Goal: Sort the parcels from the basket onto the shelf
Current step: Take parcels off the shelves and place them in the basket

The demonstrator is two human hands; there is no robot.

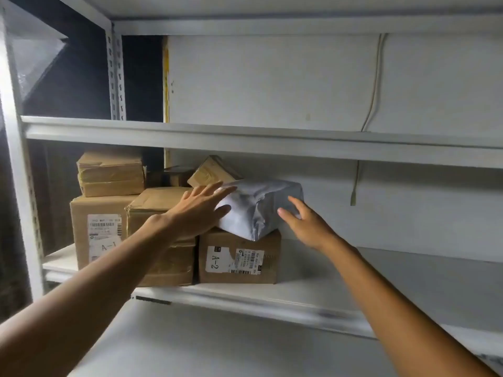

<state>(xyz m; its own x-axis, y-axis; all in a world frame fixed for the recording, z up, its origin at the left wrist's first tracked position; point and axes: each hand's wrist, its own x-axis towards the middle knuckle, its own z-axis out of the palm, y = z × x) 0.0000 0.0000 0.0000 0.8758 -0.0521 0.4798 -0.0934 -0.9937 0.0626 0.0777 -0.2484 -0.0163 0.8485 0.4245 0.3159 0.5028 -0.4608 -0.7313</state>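
**White shelf (353,284), grey parcel (258,208)**

White boards and a pale wall (272,83) fill the space in front of the person, who reaches in with both bare arms.

The left hand (201,210) is flat and loose. Its fingers are straight and spread, and they lie against the left side of the grey parcel. It is not gripping anything.

The right hand (304,221) is loose too, with its fingers only a little bent. It is at the right side of the grey parcel. I cannot tell if its fingertips touch the wrap or are just beside it. It holds nothing.

The grey parcel is between the two hands. It is wrapped in crinkly grey plastic and sits tilted on top of the box marked A-2 (239,257), with one corner hanging over the front of the box.

Just left of that box is a middle box (160,213), partly hidden by the left arm. Left of that one stands the box marked A-1 (100,232). A small taped box (110,172) sits on top of it. Behind the grey parcel a little tilted box (212,171) pokes up.

All these brown boxes are on the left part of the same board. Above them runs the upper board (245,137). A thin cord (373,85) hangs down the wall at the back.
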